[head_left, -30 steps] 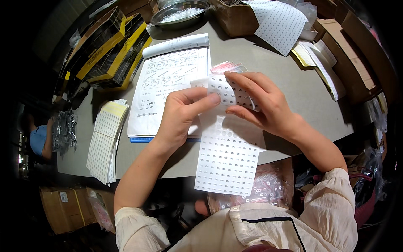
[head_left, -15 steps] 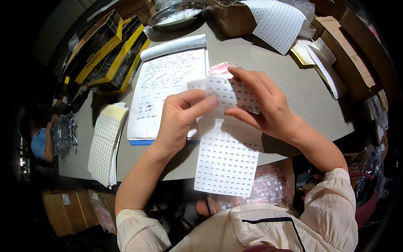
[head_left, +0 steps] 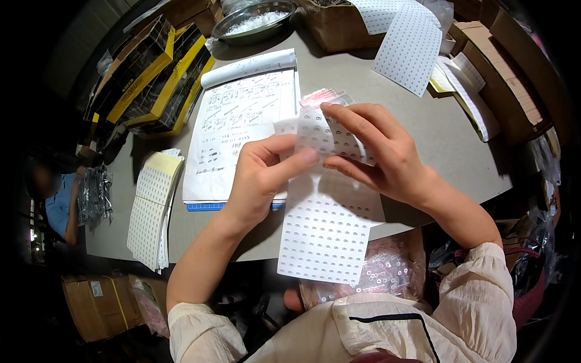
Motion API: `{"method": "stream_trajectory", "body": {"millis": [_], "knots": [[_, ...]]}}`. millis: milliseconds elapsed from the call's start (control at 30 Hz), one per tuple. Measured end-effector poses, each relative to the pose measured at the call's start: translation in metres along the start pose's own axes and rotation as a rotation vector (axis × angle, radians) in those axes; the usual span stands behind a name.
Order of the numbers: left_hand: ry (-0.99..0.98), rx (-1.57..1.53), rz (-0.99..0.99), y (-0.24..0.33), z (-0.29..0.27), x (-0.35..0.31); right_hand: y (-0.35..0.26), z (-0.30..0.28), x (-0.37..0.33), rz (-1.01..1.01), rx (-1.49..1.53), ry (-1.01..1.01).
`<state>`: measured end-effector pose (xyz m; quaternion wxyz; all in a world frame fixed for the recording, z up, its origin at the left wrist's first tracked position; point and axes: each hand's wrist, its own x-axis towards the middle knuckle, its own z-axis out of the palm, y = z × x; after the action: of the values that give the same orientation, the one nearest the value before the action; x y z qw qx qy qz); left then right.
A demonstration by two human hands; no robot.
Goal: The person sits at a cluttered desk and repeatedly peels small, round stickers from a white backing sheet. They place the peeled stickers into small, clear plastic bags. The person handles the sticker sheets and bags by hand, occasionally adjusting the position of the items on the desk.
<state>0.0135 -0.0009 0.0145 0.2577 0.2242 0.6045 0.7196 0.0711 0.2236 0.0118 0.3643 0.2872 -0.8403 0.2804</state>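
Note:
A white sheet of small round stickers (head_left: 324,242), printed in rows, hangs between my hands with its upper part folded over toward me. My left hand (head_left: 261,172) is closed, pinching the sheet's left side between thumb and fingers. My right hand (head_left: 384,148) curls round the folded part from the right, forefinger at its top edge and thumb below. The other right fingers are partly hidden. Just behind the fold lies a small stack of clear zip bags (head_left: 327,97) with red edges. A notepad (head_left: 221,130) with handwritten lines lies under my left hand.
Bundled sticker sheets (head_left: 151,206) lie at the table's left, near black-and-yellow boxes (head_left: 160,78). At the back stand a metal bowl (head_left: 254,24) and a carton (head_left: 336,30) with loose sheets (head_left: 411,48). A bag of small parts (head_left: 387,269) sits below the table edge. Another person (head_left: 57,206) is at far left.
My right forefinger has moved slightly down and left along the sheet's top edge. The folded part has shifted a little. A loose sheet at the back carton has slid lower and to the right.

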Motion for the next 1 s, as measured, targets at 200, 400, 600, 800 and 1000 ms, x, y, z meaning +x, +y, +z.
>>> {"method": "stream_trajectory", "body": {"millis": [200,400,600,800,1000], "knots": [[-0.002,0.008,-0.005,0.002,0.003,0.0,0.006,-0.001,-0.004,-0.036,-0.052,-0.033],[0.021,0.005,-0.04,0.001,0.002,0.0,0.004,-0.001,-0.003,0.011,-0.02,-0.067],[-0.023,0.015,-0.057,0.001,-0.001,0.001,0.006,-0.001,-0.003,0.01,-0.021,-0.101],[-0.043,0.042,-0.094,0.003,-0.004,0.001,0.008,-0.001,-0.006,0.029,0.04,-0.107],[0.018,0.076,0.052,0.008,-0.006,0.006,0.008,-0.001,-0.007,0.051,0.052,-0.024]]}}
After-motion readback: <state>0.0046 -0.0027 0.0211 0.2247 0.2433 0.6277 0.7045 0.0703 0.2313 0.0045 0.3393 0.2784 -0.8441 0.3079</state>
